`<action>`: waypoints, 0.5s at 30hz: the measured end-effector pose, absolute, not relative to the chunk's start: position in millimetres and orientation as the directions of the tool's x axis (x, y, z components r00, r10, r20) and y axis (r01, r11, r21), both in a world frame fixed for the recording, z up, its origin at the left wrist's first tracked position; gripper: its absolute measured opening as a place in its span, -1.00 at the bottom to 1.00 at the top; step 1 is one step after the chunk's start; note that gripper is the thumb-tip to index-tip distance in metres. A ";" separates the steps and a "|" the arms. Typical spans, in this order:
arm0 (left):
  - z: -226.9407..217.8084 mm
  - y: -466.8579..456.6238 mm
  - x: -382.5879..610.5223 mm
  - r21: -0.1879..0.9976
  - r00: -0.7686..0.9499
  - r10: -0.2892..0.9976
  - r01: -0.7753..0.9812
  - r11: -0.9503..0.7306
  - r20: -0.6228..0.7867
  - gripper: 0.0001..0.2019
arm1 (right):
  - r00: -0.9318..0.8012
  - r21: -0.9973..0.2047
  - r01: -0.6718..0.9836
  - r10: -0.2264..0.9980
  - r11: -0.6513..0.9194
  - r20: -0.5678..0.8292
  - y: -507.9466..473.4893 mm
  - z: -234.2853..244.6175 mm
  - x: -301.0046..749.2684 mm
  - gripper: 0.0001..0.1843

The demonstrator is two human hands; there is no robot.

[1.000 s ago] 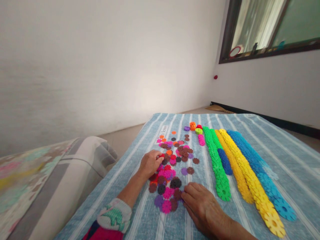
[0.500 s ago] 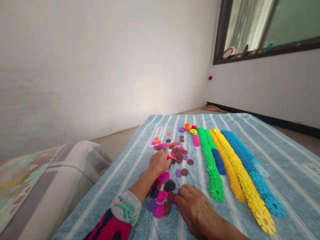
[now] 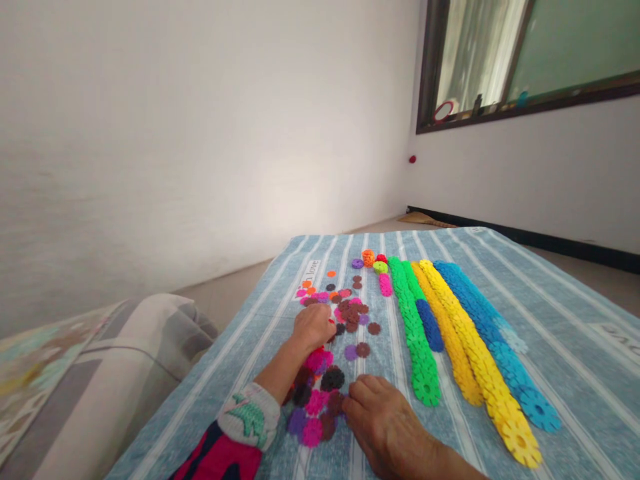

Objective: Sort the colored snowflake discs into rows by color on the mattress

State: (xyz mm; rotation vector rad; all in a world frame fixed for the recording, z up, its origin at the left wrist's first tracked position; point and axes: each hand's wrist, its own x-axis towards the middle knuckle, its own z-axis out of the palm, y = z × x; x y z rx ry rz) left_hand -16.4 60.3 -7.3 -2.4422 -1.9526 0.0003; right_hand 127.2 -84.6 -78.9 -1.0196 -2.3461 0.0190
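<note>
My left hand (image 3: 314, 327) reaches in over the scattered flower-shaped plastic discs, fingers bent and closed. A bit of a red disc (image 3: 331, 322) shows at its fingertips. My right hand (image 3: 383, 417) rests nearer to me with its fingers curled together beside a brown disc (image 3: 336, 403); whatever lies under those fingers is hidden. Between the two hands is a loose cluster with a black disc (image 3: 333, 379), a magenta disc (image 3: 313, 432) and a purple disc (image 3: 297, 423). Past my left hand lies a pile of brown discs (image 3: 351, 311).
Right of the loose discs, long overlapping rows lie on the striped cloth (image 3: 565, 347): green (image 3: 416, 333), yellow (image 3: 480, 347) and blue (image 3: 493, 327). A short dark blue row (image 3: 430, 325) lies between green and yellow. An orange stack (image 3: 369, 258) stands at the far end.
The view has shifted slightly, so the discs and rows appear a little further left. Both hands keep nearly the same places over the discs, fingers still closed.
</note>
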 end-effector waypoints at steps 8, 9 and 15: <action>-3.9 81.2 -15.1 0.197 0.238 0.962 0.945 -0.262 0.136 -0.89 | -0.458 -0.049 0.689 0.488 0.723 0.743 -67.0 -98.8 116.4 -0.88; -2.0 87.1 -10.1 0.234 0.245 0.956 0.932 -0.278 0.161 -0.89 | -0.435 -0.026 0.695 0.450 0.718 0.780 -63.7 -102.7 113.2 -0.86; 16.9 141.2 49.1 0.321 0.308 0.917 0.867 -0.381 0.255 -0.85 | -0.341 0.043 0.748 0.328 0.662 0.881 -47.4 -127.1 97.0 -0.70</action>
